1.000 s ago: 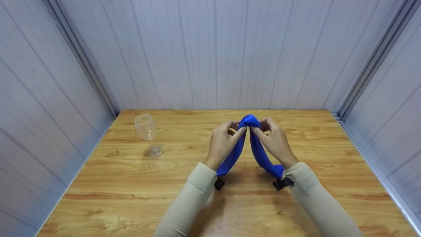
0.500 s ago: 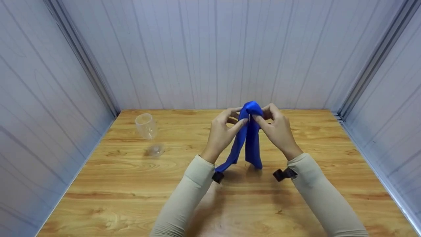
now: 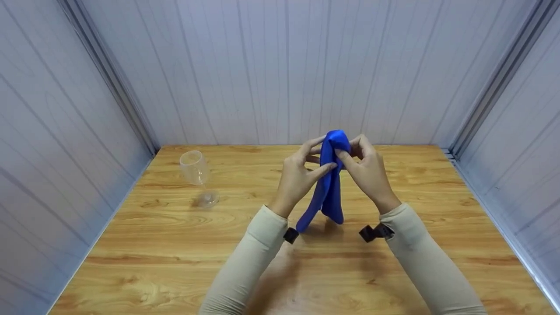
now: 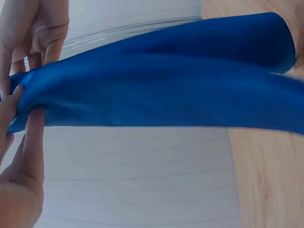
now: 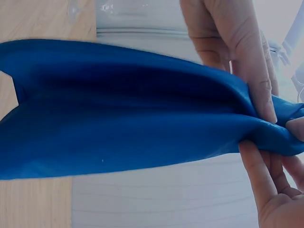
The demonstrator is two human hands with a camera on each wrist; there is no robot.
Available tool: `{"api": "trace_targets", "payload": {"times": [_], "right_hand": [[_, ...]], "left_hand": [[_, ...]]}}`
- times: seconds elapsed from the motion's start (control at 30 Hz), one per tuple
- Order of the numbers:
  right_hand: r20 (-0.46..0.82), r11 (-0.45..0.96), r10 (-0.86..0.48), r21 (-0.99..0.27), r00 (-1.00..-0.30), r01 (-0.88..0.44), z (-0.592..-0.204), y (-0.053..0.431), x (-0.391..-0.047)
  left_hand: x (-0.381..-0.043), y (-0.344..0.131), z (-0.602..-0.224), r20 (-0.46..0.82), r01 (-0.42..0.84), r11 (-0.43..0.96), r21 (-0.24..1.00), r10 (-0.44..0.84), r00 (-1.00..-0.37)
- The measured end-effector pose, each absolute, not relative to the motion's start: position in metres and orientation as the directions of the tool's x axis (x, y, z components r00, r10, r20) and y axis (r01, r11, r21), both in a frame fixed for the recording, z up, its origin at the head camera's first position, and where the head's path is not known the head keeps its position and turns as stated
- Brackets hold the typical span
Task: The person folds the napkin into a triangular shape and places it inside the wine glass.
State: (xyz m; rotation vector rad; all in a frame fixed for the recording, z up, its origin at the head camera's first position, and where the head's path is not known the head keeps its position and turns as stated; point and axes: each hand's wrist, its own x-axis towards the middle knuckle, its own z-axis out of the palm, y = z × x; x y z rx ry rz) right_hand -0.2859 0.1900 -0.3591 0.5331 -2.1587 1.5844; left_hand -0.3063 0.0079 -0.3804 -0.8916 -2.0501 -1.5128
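Observation:
A glossy blue strip of cloth (image 3: pixel 328 188) is folded over at the top, its two tails hanging down close together above the table. My left hand (image 3: pixel 297 175) pinches its left side between thumb and fingers. Just opposite, my right hand (image 3: pixel 369 173) grips the upper fold, thumb pressed into the front. In the left wrist view the cloth (image 4: pixel 142 95) runs across, with my left hand (image 4: pixel 21 185) below and my right hand (image 4: pixel 38 28) above. The right wrist view shows a hollow between the layers of the cloth (image 5: pixel 118 142). Some fingertips are hidden behind it.
A clear stemmed wine glass (image 3: pixel 194 170) stands upright at the left of the wooden table (image 3: pixel 175 258). Pale panelled walls (image 3: pixel 271 74) enclose the back and both sides. A small black device (image 3: pixel 376 233) is strapped at the right wrist.
Both hands have risen, lifting the cloth. Its tails, spread apart before, now hang close together. The left thumb has slid across the front of the fold. The wine glass stays put.

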Motion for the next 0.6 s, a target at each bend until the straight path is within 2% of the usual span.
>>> {"api": "trace_targets", "payload": {"times": [0.2,0.47,0.6], "right_hand": [[0.534,0.291,-0.077,-0.796,-0.842,-0.532,-0.359,0.19,-0.284],[0.5,0.363,-0.042,-0.799,-0.865,-0.479,-0.36,0.185,-0.281],[0.475,0.371,-0.059,-0.806,-0.878,-0.461,-0.347,0.178,-0.268]], "left_hand": [[-0.303,0.011,-0.381,0.689,0.735,0.167,0.657,0.263,-0.676],[-0.299,0.014,-0.383,0.699,0.747,0.251,0.616,0.264,-0.665],[-0.298,0.014,-0.382,0.705,0.744,0.302,0.596,0.246,-0.665]]}}
